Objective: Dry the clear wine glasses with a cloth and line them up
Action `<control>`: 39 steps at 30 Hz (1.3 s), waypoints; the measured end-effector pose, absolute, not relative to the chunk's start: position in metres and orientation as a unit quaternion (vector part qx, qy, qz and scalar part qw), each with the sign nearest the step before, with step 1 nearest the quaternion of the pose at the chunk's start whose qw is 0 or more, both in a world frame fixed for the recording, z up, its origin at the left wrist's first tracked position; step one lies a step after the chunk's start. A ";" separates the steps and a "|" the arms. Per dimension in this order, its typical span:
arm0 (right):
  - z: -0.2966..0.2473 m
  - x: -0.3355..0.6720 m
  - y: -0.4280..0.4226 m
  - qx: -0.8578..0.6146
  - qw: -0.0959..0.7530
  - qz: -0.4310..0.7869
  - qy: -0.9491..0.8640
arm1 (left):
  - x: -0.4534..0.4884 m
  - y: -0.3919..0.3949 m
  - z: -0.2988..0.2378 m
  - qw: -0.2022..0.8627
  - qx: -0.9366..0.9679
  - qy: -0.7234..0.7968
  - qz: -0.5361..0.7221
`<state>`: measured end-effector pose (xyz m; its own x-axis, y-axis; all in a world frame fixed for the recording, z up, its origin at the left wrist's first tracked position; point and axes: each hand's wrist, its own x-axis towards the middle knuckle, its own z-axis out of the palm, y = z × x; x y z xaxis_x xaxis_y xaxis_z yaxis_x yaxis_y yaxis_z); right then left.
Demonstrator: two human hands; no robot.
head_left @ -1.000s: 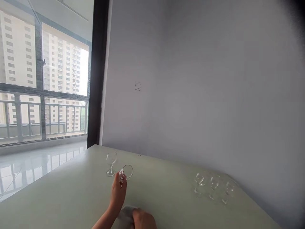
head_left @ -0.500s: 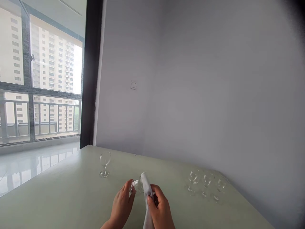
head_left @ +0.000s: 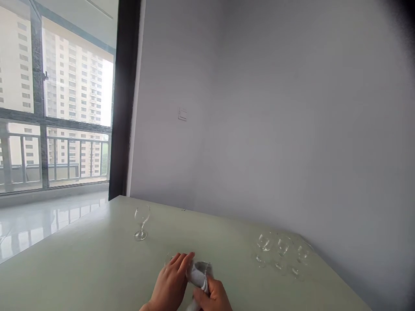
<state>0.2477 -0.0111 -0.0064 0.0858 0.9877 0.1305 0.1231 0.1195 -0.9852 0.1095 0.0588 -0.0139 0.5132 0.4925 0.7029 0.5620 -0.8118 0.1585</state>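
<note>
Clear glass comes first: a stemmed goblet (head_left: pixel 142 219) stands upright on the pale green surface (head_left: pixel 84 263), apart from the hands. Next is the left hand (head_left: pixel 171 278), its grip closed around the held glass (head_left: pixel 190 269), which lies tilted between both hands, its foot just showing past the knuckles; the fingers hide the stem. Hold it firmly but lightly there, since squeezing or twisting a thin stem could crack it. At the bowl's mouth is a grey cloth (head_left: pixel 198 277); how deep it goes I cannot tell. The right hand (head_left: pixel 212 294) pinches it between thumb and fingers. Turning the glass against soft, even pressure would serve better than forcing the cloth in. Farther right, well clear of the elbows' likely path, stand small stemmed glasses (head_left: pixel 283 247), upright in a cluster.
</note>
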 end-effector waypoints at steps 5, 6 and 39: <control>0.003 0.251 -0.014 -0.416 0.623 0.617 -0.239 | 0.109 0.062 0.003 0.139 -0.873 -0.209 -0.418; 0.005 0.252 -0.016 -0.421 0.621 0.608 -0.259 | 0.108 0.063 0.006 0.126 -0.880 -0.209 -0.407; 0.048 0.245 -0.024 -0.513 0.560 0.477 -0.442 | 0.096 0.070 0.033 0.176 -0.894 -0.188 -0.367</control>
<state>0.2452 -0.0244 0.0480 0.1531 0.9882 0.0061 -0.0813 0.0188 -0.9965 0.0959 0.0704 0.0333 0.6598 0.2062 0.7226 0.4654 -0.8671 -0.1775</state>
